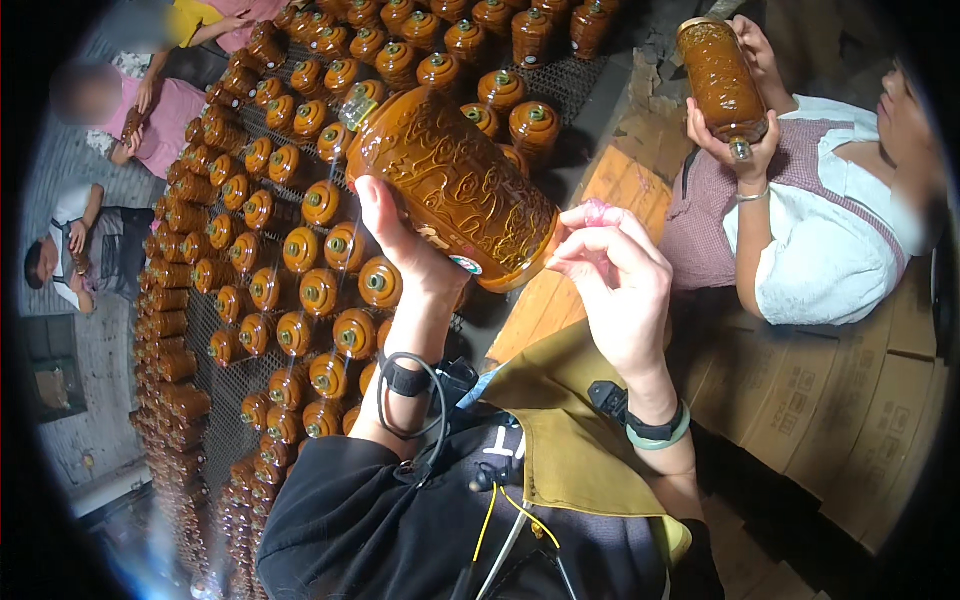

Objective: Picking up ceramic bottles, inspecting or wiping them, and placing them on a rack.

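My left hand [412, 248] is wrapped round a large amber-brown glass bottle [455, 185] with a raised pattern on its wall. The bottle lies tilted, its pale neck at the upper left and its base towards my right hand. A small green and white round sticker [465, 264] shows low on its side. Beside the base, my right hand [622, 285] has its fingers pinched together on a crumpled, see-through pink piece [597, 212]. Whether those fingertips touch the glass, I cannot tell.
Many similar brown bottles [320, 202] stand in rows on a dark mesh surface [215, 375] to the left and ahead. On the right a co-worker holds another brown bottle [722, 80] in both hands. Cardboard boxes [840, 410] lie at the lower right; further people are at far left.
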The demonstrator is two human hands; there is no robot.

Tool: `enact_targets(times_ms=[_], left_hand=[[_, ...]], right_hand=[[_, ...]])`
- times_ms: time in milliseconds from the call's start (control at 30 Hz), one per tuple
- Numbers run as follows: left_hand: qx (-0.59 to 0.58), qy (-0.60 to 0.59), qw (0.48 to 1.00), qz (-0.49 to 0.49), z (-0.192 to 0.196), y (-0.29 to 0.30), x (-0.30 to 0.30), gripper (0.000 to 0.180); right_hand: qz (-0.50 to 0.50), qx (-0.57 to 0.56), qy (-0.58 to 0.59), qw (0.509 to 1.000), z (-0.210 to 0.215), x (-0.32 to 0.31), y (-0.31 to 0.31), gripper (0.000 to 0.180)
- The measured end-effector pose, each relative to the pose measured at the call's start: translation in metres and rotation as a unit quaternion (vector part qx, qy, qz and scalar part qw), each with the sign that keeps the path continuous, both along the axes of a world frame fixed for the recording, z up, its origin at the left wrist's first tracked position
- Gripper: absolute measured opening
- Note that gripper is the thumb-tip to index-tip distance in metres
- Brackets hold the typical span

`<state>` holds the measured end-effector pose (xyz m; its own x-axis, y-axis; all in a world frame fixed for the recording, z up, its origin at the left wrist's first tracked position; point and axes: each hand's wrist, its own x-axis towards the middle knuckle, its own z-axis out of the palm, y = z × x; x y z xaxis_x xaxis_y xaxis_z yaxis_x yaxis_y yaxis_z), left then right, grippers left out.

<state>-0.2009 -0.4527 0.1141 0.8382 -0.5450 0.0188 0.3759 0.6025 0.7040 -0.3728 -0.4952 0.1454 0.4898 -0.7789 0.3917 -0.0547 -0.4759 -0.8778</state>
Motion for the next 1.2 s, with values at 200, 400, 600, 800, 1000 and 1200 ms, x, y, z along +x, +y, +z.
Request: enact_targets(times_ms=[200,400,600,800,1000,1200], left_hand=[[0.021,-0.057,0.998,0.014,0.006,0.002,-0.008,0.039],[0.024,-0.016,1.0,0.006,0.007,0.003,-0.01,0.035],[0.063,-0.026,0.996,0.055,0.029,0.001,-0.02,0.03],[0.033,-0.059,0.997,0.039,0.008,0.004,-0.009,0.033],[0.047,-0.033,0.998,0.021,0.02,0.004,-0.015,0.038],[0.015,-0.06,0.998,-0.019,0.005,0.006,-0.008,0.045]], right_hand=[[-0.014,0.032,-0.019,0.999,-0.001,-0.002,0.001,0.017],[0.001,0.066,-0.048,0.997,-0.003,-0.004,0.003,0.019],[0.017,0.041,-0.033,0.998,-0.007,-0.007,0.002,0.019],[0.003,0.04,-0.034,0.999,-0.002,-0.004,0.004,0.021],[0.026,0.044,-0.035,0.998,-0.004,-0.007,0.001,0.021],[0.044,-0.034,0.006,0.998,0.002,-0.009,-0.015,0.015]])
